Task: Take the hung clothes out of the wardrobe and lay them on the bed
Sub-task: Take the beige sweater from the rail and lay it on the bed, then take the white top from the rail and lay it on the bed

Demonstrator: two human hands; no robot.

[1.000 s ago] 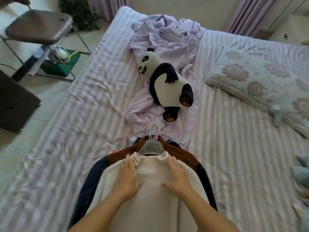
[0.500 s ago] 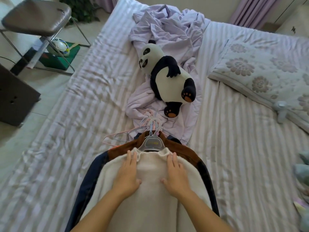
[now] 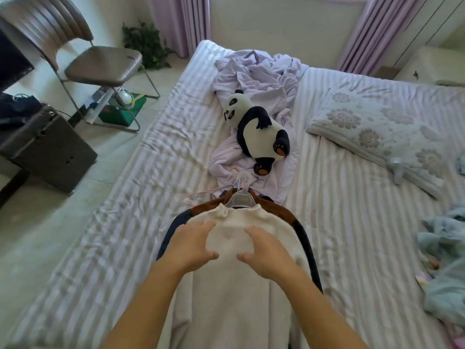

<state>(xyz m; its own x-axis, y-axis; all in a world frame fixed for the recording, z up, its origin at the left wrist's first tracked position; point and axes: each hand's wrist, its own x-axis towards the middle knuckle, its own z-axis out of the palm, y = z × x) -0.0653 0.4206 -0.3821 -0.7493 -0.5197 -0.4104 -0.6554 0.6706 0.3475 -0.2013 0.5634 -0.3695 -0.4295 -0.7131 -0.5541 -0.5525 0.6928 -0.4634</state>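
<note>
- Clothes (image 3: 234,285) on hangers lie stacked on the striped bed (image 3: 339,235), near its lower edge in the middle, with a cream sweater on top.
- Brown garment (image 3: 279,212) and a dark blue one (image 3: 305,238) show as rims round the sweater's shoulders.
- Clear plastic hanger (image 3: 240,199) sticks out of the sweater's neck, its hook pointing up the bed; a pink hanger (image 3: 201,195) lies just beside it to the left.
- Left hand (image 3: 191,244) and right hand (image 3: 268,251) are spread over the sweater's chest, fingers loosely apart and gripping nothing; whether the palms touch the cloth I cannot tell.
- Toy panda (image 3: 259,129) lies on a crumpled lilac sheet (image 3: 259,74) just beyond the hooks.
- Flowered pillow (image 3: 382,127) sits to the right; a folding chair (image 3: 100,64) stands on the floor to the left.
</note>
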